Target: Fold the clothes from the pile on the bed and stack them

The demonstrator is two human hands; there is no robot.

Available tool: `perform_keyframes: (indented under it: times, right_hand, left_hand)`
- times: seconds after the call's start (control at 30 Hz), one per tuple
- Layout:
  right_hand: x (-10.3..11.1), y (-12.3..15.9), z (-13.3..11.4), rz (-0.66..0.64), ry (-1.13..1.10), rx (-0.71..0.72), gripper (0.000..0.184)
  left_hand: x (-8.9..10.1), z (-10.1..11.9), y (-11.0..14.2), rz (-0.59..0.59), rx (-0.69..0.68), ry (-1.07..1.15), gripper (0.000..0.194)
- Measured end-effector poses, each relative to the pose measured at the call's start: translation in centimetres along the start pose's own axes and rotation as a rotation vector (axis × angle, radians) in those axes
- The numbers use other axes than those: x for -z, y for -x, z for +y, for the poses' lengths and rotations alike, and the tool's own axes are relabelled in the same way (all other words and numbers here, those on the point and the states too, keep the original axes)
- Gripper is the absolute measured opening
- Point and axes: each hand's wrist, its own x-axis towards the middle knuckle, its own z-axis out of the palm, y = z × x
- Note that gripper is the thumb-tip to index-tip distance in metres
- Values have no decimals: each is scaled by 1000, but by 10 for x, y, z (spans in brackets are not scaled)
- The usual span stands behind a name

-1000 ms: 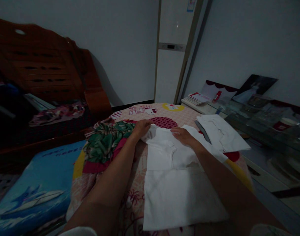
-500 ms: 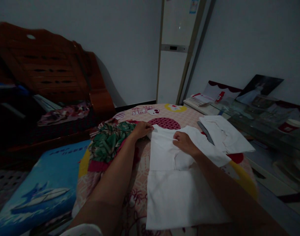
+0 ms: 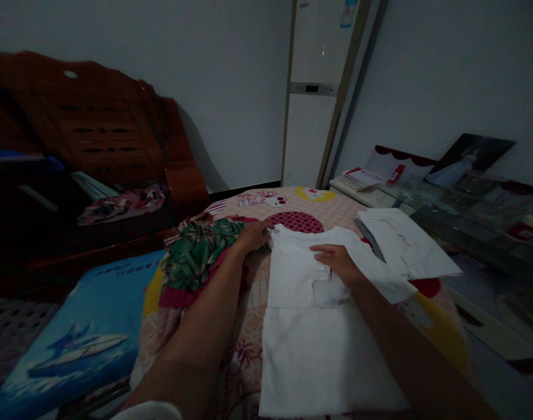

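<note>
A white T-shirt (image 3: 310, 356) lies on the table, its neckline away from me and its lower part folded up over itself. My left hand (image 3: 254, 235) is closed at the shirt's left shoulder edge, the fingertips pinching the cloth. On the chest of the shirt rests my right hand (image 3: 336, 259), open, with its fingers stretched to the left over the fabric. Beside my left forearm is a crumpled green patterned garment (image 3: 196, 254) with magenta cloth under it. To the right, a folded white garment (image 3: 406, 242) lies on top of something grey.
A patterned pink tablecloth (image 3: 249, 326) covers the table. At the left stand a wooden bench (image 3: 95, 134) and a blue board with a boat picture (image 3: 87, 315). A glass-topped cabinet (image 3: 472, 216) holding papers and a photo runs along the right. A tall white appliance (image 3: 310, 134) stands behind.
My right hand has loosened from a curled grip and now lies with fingers extended on the shirt. My left hand stays at the shoulder edge. The view has shifted slightly.
</note>
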Motion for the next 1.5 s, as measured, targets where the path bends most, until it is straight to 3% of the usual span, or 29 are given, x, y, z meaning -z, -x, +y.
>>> perform_keyframes:
  times: [0.23,0.4,0.5,0.6,0.67,0.77,0.87,1.0,1.1,1.17,1.27,1.4,1.5]
  right_hand:
    - [5,1,4,-19,-97,44,43]
    - [7,5,-5,-87,31,87,43]
    - [7,7,-11,-103,147,219,43]
    - [7,8,-11,-41,282,322,45]
    - [6,8,-7,17,357,295,40]
    - [6,3,2,40,359,214,28]
    - [6,-2,8,59,311,219,27]
    - [5,2,1,110,438,370,28]
    - [-1,12,-10,151,740,511,28]
    - [-6,18,-15,154,1018,453,29]
    - [-10,21,-14,86,1337,245,28]
    - [-11,19,-8,52,1429,153,29]
    - [-10,19,-8,78,1428,190,28]
  left_hand:
    - [-13,3,-7,85,-54,279,36]
    - [-17,0,-5,76,106,122,28]
    - [-18,2,-5,117,101,134,26]
    - [-22,6,-8,185,-19,245,33]
    - [-28,7,-10,171,-63,239,39]
    - [-40,7,-12,113,-44,123,46]
    - [-47,5,-14,104,-43,72,46]
    - [-48,2,-15,129,-53,69,53]
    - [-50,1,-14,112,-56,76,61]
    - [-52,0,-14,100,-45,87,67]
    - [-54,0,-12,109,-19,100,70]
    - [-49,3,-10,145,27,94,57]
    - [-42,5,-9,110,-3,7,29]
